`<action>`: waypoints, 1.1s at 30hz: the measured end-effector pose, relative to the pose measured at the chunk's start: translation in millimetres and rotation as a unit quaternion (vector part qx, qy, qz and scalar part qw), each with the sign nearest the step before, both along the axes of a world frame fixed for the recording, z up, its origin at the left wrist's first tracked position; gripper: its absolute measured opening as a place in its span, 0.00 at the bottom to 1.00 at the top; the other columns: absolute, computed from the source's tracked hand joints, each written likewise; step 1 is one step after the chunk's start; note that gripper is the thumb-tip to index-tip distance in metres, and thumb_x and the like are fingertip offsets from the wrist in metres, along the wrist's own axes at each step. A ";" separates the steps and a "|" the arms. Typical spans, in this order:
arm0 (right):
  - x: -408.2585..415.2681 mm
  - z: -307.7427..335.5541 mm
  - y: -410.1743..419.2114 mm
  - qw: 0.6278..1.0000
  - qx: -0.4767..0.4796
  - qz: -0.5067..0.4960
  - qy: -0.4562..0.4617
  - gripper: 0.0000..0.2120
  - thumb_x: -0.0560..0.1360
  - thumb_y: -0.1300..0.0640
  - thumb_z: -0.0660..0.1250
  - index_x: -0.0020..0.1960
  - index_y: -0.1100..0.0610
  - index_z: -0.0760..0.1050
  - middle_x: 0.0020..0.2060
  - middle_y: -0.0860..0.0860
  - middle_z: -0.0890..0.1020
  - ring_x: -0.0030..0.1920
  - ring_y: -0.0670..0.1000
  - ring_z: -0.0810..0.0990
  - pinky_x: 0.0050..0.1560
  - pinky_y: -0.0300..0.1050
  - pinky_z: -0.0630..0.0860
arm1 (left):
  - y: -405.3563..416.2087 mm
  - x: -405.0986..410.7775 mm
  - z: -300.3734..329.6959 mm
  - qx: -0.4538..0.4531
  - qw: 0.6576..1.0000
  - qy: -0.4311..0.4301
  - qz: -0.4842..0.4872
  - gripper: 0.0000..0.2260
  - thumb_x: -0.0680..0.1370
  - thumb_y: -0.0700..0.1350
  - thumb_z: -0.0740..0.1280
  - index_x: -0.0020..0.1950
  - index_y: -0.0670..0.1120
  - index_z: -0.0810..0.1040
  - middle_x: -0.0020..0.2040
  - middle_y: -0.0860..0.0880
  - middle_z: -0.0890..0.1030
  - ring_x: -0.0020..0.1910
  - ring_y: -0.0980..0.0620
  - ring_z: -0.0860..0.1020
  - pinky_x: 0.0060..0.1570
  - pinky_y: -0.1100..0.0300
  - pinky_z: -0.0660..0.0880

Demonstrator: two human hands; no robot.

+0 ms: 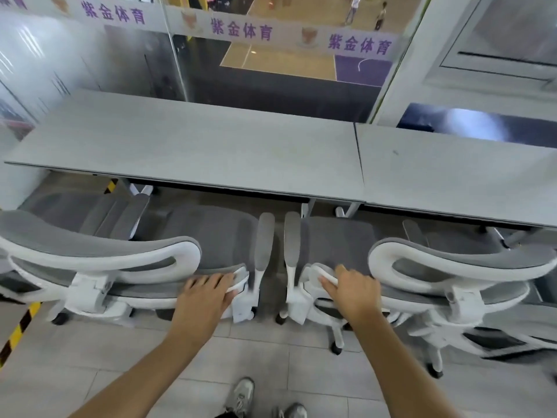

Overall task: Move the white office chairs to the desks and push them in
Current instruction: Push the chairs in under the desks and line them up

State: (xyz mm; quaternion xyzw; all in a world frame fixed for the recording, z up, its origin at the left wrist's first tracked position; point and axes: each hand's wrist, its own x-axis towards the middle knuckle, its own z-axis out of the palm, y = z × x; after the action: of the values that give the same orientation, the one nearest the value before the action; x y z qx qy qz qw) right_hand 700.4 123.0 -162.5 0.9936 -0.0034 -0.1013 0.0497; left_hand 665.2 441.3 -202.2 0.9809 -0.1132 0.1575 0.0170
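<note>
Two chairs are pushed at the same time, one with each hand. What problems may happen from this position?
1. The inner armrests of the left chair and the right chair stand close together; they may knock or hook as both roll forward.
2. The left hand and right hand each grip only an inner corner of a backrest, so either chair may swivel instead of rolling straight.
3. An armrest may strike the desk edge.

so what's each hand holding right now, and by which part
Left hand holds the left chair at its backrest's white edge; right hand grips the right chair the same way.
</note>
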 end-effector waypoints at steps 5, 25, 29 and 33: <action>-25.3 -0.5 0.2 0.999 -0.028 -0.012 -0.017 0.25 0.81 0.33 0.47 0.55 0.51 0.72 0.48 0.48 0.83 0.48 0.52 0.83 0.40 0.46 0.66 | -5.6 -1.3 3.5 -0.004 1.000 0.013 0.011 0.18 0.78 0.57 0.56 0.53 0.50 0.82 0.42 0.52 0.83 0.38 0.47 0.81 0.43 0.51 0.76; -17.4 -4.7 -14.3 0.993 -0.024 0.004 -0.115 0.24 0.80 0.32 0.49 0.52 0.48 0.74 0.39 0.47 0.81 0.40 0.50 0.82 0.35 0.45 0.65 | -9.8 1.4 5.2 -0.039 0.997 0.029 0.052 0.17 0.77 0.60 0.59 0.50 0.52 0.81 0.41 0.53 0.82 0.37 0.46 0.80 0.42 0.52 0.74; -23.7 -13.6 -15.6 0.995 -0.018 -0.008 -0.101 0.22 0.78 0.33 0.58 0.45 0.51 0.76 0.33 0.48 0.81 0.33 0.52 0.81 0.32 0.44 0.63 | -9.6 0.9 2.5 -0.045 0.998 0.018 0.043 0.16 0.77 0.60 0.59 0.51 0.52 0.82 0.42 0.53 0.83 0.38 0.47 0.80 0.43 0.52 0.74; -25.5 -19.2 -10.9 0.992 0.002 -0.013 -0.123 0.20 0.66 0.39 0.77 0.34 0.54 0.77 0.22 0.50 0.75 0.20 0.53 0.74 0.28 0.40 0.57 | -11.8 2.8 1.6 -0.052 0.997 0.026 0.048 0.17 0.76 0.61 0.60 0.51 0.52 0.82 0.42 0.53 0.83 0.38 0.47 0.80 0.43 0.52 0.75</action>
State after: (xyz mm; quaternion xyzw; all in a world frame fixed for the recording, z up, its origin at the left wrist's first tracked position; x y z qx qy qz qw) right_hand 674.9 112.1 -181.7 0.9985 -0.0227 0.0207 0.0456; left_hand 668.0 429.4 -200.6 0.9868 -0.0573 0.1379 0.0631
